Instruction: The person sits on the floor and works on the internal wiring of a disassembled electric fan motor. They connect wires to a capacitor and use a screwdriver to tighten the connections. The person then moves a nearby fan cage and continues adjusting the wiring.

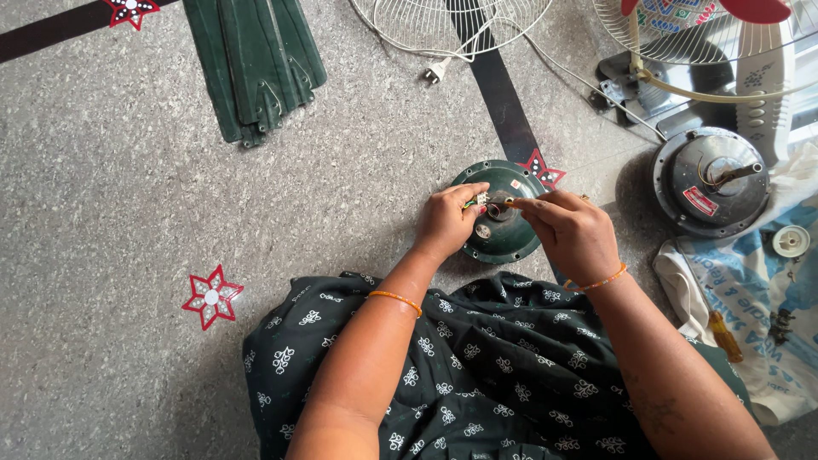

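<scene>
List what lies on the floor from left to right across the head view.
Red star sticker → stack of green fan blades → white plug → green fan motor under the left hand and right hand → grey fan motor → small white cap.

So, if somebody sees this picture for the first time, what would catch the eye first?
Most likely the two hands at the centre: the left hand and right hand meet over a round dark green fan motor on the grey floor, pinching small parts at its hub. Next come the stacked green fan blades at the top left, and a second, grey motor at the right.
</scene>
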